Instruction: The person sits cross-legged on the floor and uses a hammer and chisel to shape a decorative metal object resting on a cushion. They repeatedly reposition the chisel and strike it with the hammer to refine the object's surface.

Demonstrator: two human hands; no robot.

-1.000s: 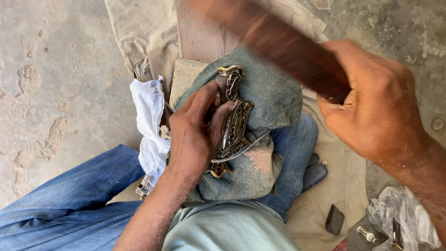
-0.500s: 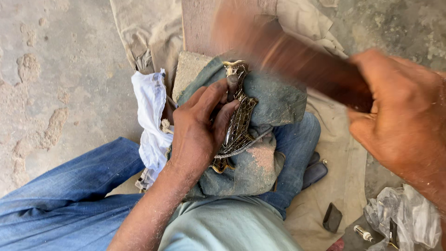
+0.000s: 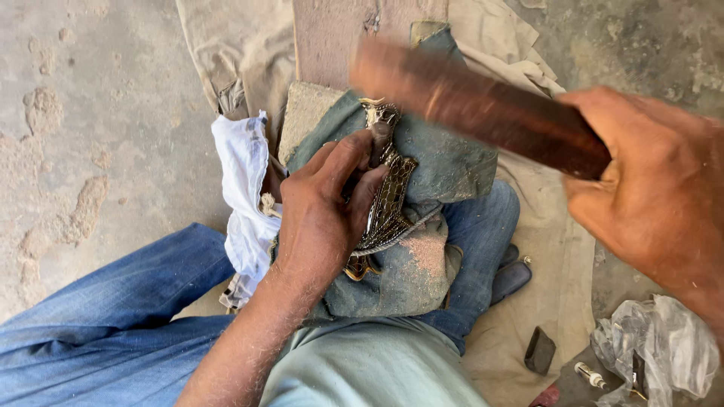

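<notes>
So the patterned metal piece [image 3: 386, 197] lies on a dusty denim pad [image 3: 422, 271] over the knee, its long axis running from near the body up and away, tilted a bit right. The left hand [image 3: 320, 218] is right on it, fingers pressing it flat and pinching a small dark punch-like tool [image 3: 379, 143] near its far end. The right hand [image 3: 648, 196] sits well off to the right, clenched around a blurred wooden mallet [image 3: 475, 102] whose head hangs just above that far end, so the left is way nearer
</notes>
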